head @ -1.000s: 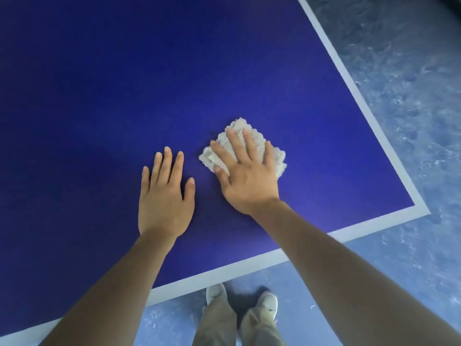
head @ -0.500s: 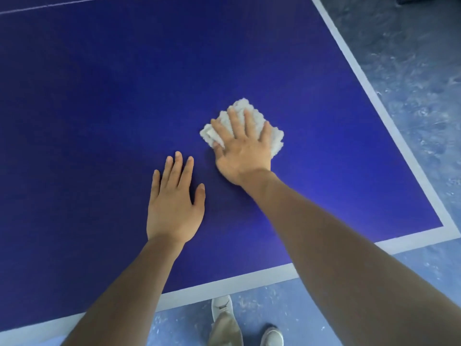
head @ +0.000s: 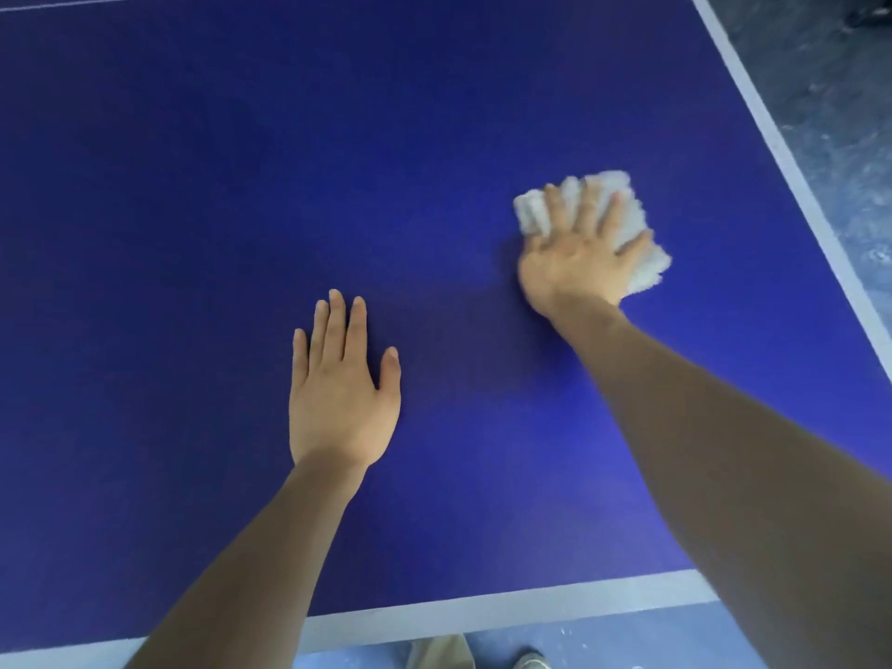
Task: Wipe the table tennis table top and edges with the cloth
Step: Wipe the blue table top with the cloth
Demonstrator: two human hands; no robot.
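The blue table tennis table top [head: 193, 210] fills most of the view, with a white stripe along its near edge [head: 507, 610] and its right edge [head: 767, 132]. A white fluffy cloth [head: 637, 243] lies on the blue surface toward the right side. My right hand [head: 579, 248] presses flat on the cloth with spread fingers, blurred by motion. My left hand [head: 340, 388] rests flat on the table, fingers straight, to the left of and nearer than the cloth.
Grey-blue mottled floor [head: 830, 137] lies beyond the right edge and below the near edge. My shoes and trouser legs [head: 444, 654] show just under the near edge. A thin white line [head: 96, 2] crosses the far top left.
My right hand has slid the cloth to the right, away from my left hand and closer to the right edge. The left hand has stayed flat on the table.
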